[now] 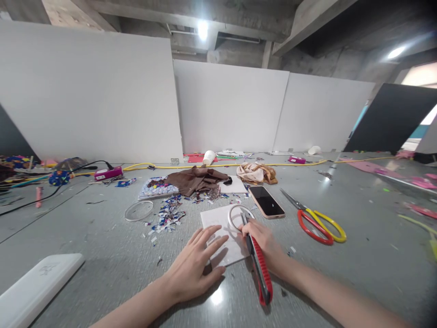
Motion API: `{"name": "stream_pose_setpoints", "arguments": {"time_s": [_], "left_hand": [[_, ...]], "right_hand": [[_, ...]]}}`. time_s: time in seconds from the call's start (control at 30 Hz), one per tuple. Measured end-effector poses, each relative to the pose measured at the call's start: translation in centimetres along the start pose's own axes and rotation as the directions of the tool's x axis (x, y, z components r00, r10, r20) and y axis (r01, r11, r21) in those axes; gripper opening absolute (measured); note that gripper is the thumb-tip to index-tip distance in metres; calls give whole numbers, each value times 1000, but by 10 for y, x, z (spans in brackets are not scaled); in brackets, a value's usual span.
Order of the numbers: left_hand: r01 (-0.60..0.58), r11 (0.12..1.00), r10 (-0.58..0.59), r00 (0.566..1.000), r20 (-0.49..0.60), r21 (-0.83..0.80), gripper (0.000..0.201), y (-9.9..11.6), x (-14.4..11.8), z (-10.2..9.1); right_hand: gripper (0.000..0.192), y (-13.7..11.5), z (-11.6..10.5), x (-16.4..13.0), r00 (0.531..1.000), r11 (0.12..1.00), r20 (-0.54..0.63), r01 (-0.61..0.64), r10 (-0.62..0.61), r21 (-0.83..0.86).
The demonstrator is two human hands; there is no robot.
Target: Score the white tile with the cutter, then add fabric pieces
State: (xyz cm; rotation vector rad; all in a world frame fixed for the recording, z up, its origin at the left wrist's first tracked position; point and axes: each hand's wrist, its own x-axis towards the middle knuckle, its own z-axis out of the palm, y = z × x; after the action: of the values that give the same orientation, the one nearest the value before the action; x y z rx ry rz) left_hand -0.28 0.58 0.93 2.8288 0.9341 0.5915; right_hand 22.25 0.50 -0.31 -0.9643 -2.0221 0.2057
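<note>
phone (266,201) lies between ring (240,217) and scissors (319,220).

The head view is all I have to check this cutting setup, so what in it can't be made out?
- Blade tip of the utility knife: too small, lost against the tape ring.
- Pencil marks on the white sheet: too faint, partly under the left hand.
- Right hand fingers: wrapped under the knife handle, hidden.
- White case: cut off by the bottom-left edge.
- Phone screen: dark, nothing readable.
</note>
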Motion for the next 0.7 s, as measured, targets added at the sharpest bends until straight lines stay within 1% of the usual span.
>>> {"name": "stream_pose_setpoints", "arguments": {"time_s": [0.1, 0.2, 0.27, 0.33, 0.43, 0.53, 0.7], "left_hand": [[16, 998, -19, 999, -40, -57, 41, 0, 0, -1], [5, 996, -12, 997, -70, -94, 27, 1, -1, -1], [-40, 994, 32, 997, -77, -97, 25, 2, 0, -2], [-75, 992, 67, 994, -85, -101, 28, 2, 0, -2], [-97, 989, 88, 993, -85, -115, 35, 2, 1, -2], [-99, 986, 90, 993, -70, -135, 37, 2, 1, -3], [-119, 980, 114, 993, -36, -160, 41, 3, 1, -4]], "right_hand": [[16, 2, 2, -1, 1000, 999, -1, 31, -31, -15], [14, 5, 5, -3, 993, 992, 16, 116, -115, -41], [16, 5, 7, -3, 984, 983, 17, 180, -179, -48], [17, 5, 7, -3, 977, 976, 15, 213, -213, -46], [18, 5, 7, -3, 978, 977, 33, 209, -208, -41], [17, 5, 7, -3, 981, 981, 34, 192, -190, -43], [13, 3, 6, -3, 998, 996, 15, 62, -61, -63]]}}
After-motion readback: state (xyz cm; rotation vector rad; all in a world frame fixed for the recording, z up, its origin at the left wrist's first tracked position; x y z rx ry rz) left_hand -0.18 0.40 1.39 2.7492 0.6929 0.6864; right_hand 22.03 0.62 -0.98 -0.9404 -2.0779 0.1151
